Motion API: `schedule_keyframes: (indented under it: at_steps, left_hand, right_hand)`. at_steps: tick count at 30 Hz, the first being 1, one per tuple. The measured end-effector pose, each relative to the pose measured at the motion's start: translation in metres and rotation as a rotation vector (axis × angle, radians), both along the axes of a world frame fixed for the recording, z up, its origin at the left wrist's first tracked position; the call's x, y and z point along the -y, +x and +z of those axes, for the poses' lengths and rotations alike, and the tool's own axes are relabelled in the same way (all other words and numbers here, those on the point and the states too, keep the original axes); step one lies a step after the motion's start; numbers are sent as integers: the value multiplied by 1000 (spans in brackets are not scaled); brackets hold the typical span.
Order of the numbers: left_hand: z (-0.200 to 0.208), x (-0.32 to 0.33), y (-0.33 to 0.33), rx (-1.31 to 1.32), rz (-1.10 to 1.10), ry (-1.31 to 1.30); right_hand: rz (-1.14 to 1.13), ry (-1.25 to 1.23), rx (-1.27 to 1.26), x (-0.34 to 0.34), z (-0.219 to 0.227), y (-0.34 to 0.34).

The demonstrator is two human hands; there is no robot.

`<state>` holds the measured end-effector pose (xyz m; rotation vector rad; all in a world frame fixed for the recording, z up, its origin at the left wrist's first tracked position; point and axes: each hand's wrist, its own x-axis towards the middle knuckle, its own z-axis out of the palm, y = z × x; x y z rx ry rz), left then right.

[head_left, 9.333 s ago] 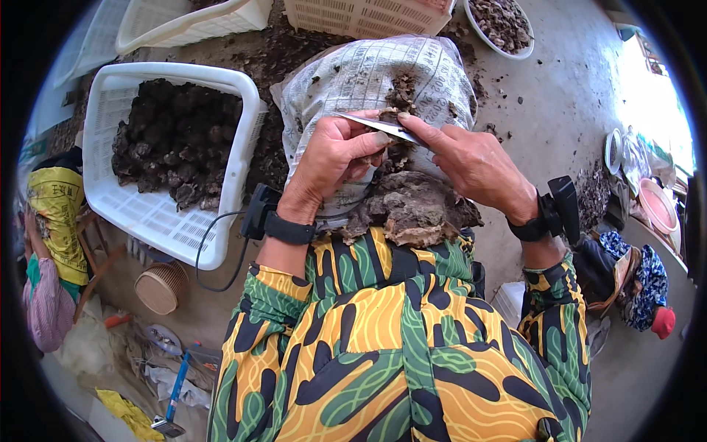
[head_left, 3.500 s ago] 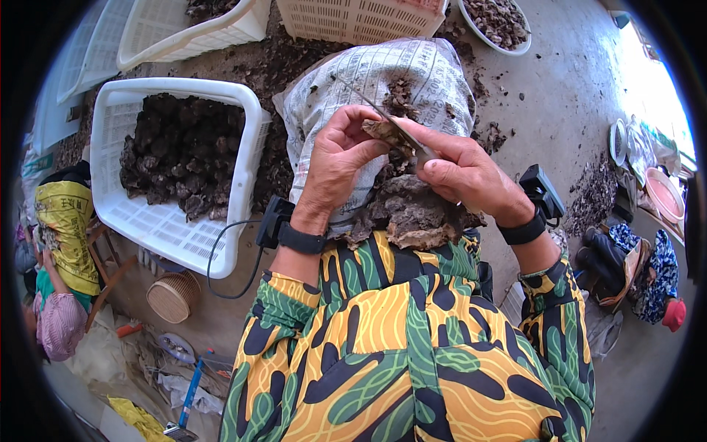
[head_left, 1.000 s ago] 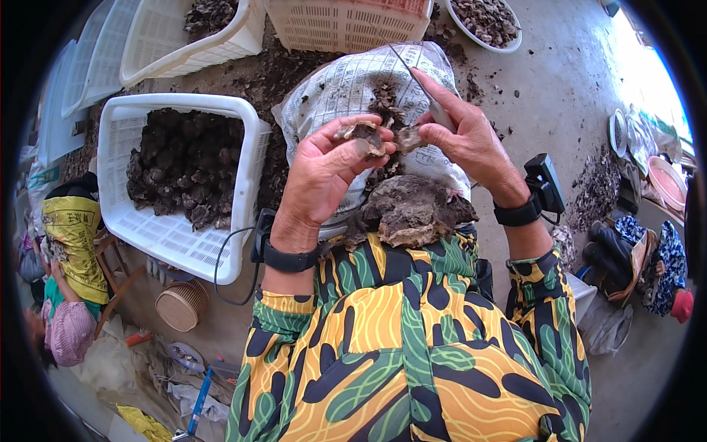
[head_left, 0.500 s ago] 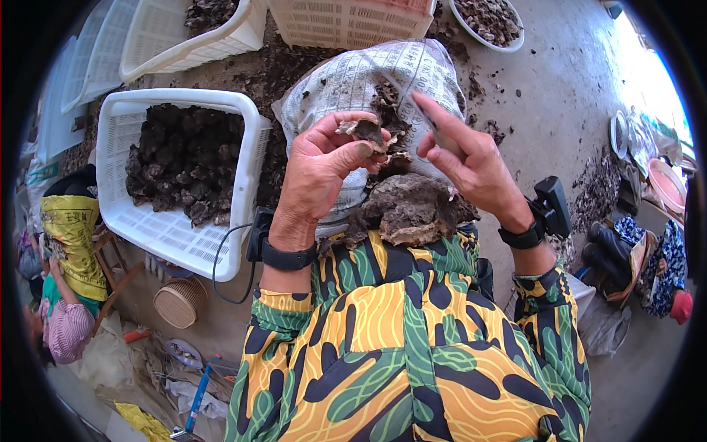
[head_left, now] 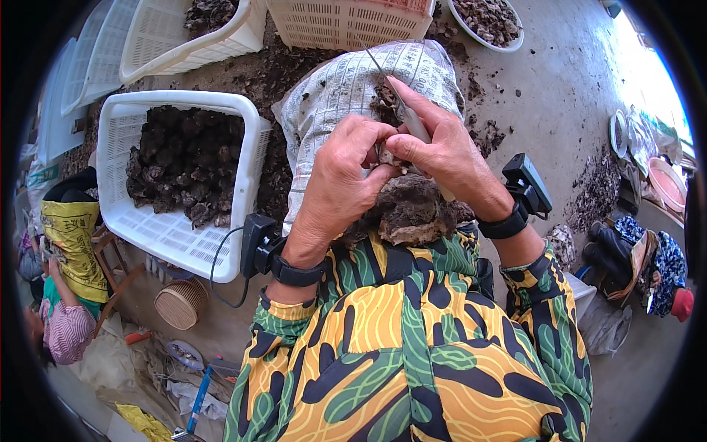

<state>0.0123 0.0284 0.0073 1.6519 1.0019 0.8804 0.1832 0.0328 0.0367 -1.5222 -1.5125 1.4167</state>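
Observation:
My right hand (head_left: 449, 151) is closed around the pale handle of a knife (head_left: 414, 124), its thin blade slanting up and left. Close against it, my left hand (head_left: 340, 168) pinches a small, ragged piece of dark brown fungus (head_left: 384, 156); the fingers of both hands meet there and hide most of it. A large, crusty clump of the same fungus (head_left: 416, 210) rests on my lap just below the hands. Behind them a stuffed white woven sack (head_left: 324, 96) lies with dark scraps on it.
To the left stands a white plastic basket (head_left: 249, 132) of dark fungus pieces. Farther back are another crate (head_left: 221, 37), a cream crate (head_left: 346, 26) and a round basin (head_left: 508, 46) of scraps. Debris litters the floor. Other people sit at the left and right edges.
My hands have come together over the sack. The right hand has moved left with the knife to the fungus piece, which the left hand has brought lower.

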Motion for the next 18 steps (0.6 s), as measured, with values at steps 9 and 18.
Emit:
schedule_keyframes:
  at_steps: [9,18]
  left_hand:
    - [-5,-5,-8,86,-35,-36]
    - [-15,-2,-6,348,1,-160]
  right_hand:
    - [-108,-227,-289,3,0,7]
    - [-87,-256,-350,5,10,8]
